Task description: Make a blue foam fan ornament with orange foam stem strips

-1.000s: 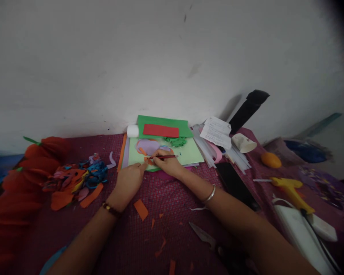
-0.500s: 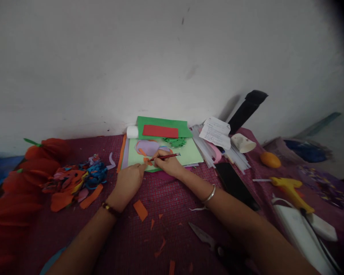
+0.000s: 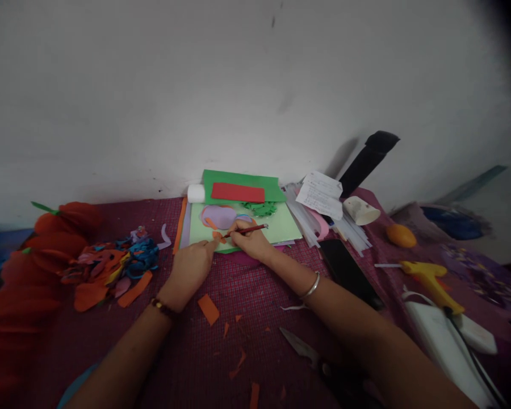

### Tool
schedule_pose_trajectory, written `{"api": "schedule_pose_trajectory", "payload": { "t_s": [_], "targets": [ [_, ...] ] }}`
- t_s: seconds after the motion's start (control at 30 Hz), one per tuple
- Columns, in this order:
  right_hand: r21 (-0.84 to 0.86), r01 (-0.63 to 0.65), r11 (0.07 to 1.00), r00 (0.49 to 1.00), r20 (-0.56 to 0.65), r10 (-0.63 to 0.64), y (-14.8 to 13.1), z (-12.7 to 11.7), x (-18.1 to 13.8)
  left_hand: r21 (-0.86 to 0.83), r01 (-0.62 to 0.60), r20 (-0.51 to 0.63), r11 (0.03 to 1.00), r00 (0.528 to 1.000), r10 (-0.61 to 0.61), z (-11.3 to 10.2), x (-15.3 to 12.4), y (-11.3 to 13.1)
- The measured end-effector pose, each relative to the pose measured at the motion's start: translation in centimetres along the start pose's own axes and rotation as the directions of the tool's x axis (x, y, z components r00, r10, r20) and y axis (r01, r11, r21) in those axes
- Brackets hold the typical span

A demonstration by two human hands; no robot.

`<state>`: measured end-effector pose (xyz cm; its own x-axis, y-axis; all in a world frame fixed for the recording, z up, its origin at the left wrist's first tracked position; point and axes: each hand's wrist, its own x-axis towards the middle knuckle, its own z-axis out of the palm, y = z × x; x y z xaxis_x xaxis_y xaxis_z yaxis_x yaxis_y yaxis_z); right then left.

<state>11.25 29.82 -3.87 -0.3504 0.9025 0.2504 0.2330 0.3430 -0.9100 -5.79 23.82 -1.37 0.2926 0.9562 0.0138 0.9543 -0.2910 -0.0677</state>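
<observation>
My right hand (image 3: 247, 240) is closed round a dark red pencil (image 3: 255, 228), its tip down at a small orange cutout (image 3: 218, 236) on pale green sheets (image 3: 281, 224). My left hand (image 3: 193, 262) is closed, its fingertips pinching or pressing the near edge of that cutout. Just beyond my hands lie a purple rounded cutout (image 3: 219, 217) with an orange strip on it and a pile of green cut pieces (image 3: 262, 209). A red strip (image 3: 238, 192) rests on a green sheet (image 3: 242, 177) behind them.
Coloured scraps (image 3: 111, 267) and red paper pumpkins (image 3: 63, 238) are on the left. Scissors (image 3: 300, 346) and an orange rectangle (image 3: 208, 309) lie nearer me. At right are a black phone (image 3: 349, 272), paper cup (image 3: 361, 211), yellow glue gun (image 3: 428, 278) and white power strip (image 3: 438, 335).
The view has shifted very slightly. Both hands stay in nearly the same place, with the pencil still at the orange cutout.
</observation>
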Motion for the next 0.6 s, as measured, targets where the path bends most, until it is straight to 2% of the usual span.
{"api": "schedule_pose_trajectory", "payload": {
  "t_s": [0.3, 0.6],
  "targets": [
    [0.046, -0.017, 0.999, 1.0, 0.004, 0.017, -0.39, -0.5, -0.15, 0.007, 0.014, -0.002, 1.0, 1.0, -0.014, 0.22, 0.16, -0.11],
    [0.006, 0.003, 1.0, 1.0, 0.022, -0.003, 0.26, -0.17, 0.04, -0.003, -0.015, -0.044, 1.0, 0.999, 0.014, 0.67, -0.25, 0.46]
  ]
}}
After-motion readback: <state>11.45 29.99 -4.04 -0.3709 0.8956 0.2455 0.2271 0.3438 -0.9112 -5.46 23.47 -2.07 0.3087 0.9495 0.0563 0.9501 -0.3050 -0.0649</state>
